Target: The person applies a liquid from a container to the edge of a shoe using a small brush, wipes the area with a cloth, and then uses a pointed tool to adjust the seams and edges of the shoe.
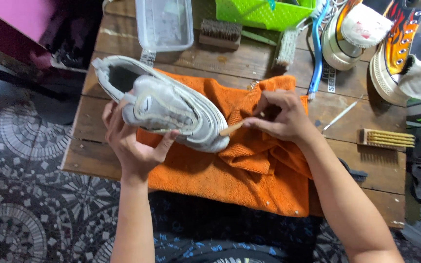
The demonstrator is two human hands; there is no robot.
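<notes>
a person's left hand [132, 141] cradles a pale grey sneaker [164, 104] from below, fingers and thumb clasped round its sole & side, toe pointing right, above an orange towel [239, 170] spread on a worn wooden table [361, 168]. the right hand [281, 117] is closed on a small wooden-handled brush [235, 126], its tip touching the sneaker's toe. behind, w/ the towel between: a clear plastic tub [164, 24], a dark-bristled scrub brush [219, 33], a green basket [259, 12], a blue-handled brush [316, 53]. two canvas sneakers [395, 44], one w/ flame print, sit at the far right corner, stuffed w/ white cloth. a wire brush [386, 138] lies near the right edge. patterned tile floor [20, 195] shows at left.
</notes>
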